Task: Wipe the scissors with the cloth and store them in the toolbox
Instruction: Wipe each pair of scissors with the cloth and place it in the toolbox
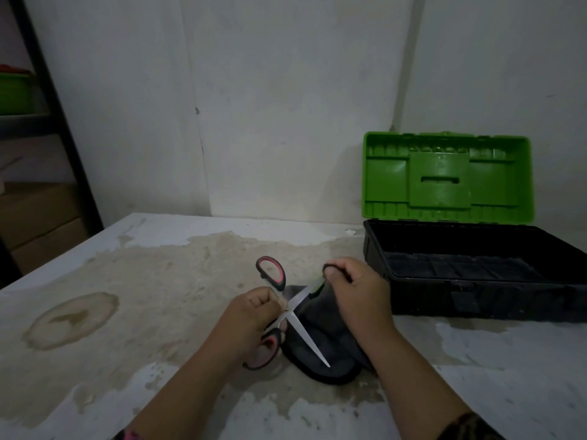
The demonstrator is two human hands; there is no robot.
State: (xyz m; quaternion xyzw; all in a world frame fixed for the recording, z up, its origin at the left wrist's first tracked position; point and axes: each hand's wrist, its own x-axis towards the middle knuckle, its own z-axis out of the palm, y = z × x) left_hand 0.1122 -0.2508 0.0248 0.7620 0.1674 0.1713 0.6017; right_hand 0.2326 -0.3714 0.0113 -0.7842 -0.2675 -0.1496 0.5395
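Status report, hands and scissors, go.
Left hand grips scissors at the pivot, blades spread open. Right hand presses dark cloth on upper blade. Toolbox open at right, path clear.

Storeroom or rough workshop corner. Bare stained white walls [286, 106]; worn, blotched bench [127, 281]; black metal shelving [57, 122] with cardboard boxes [38, 217] far left of grips; open green-lidded toolbox [460, 249] at right.
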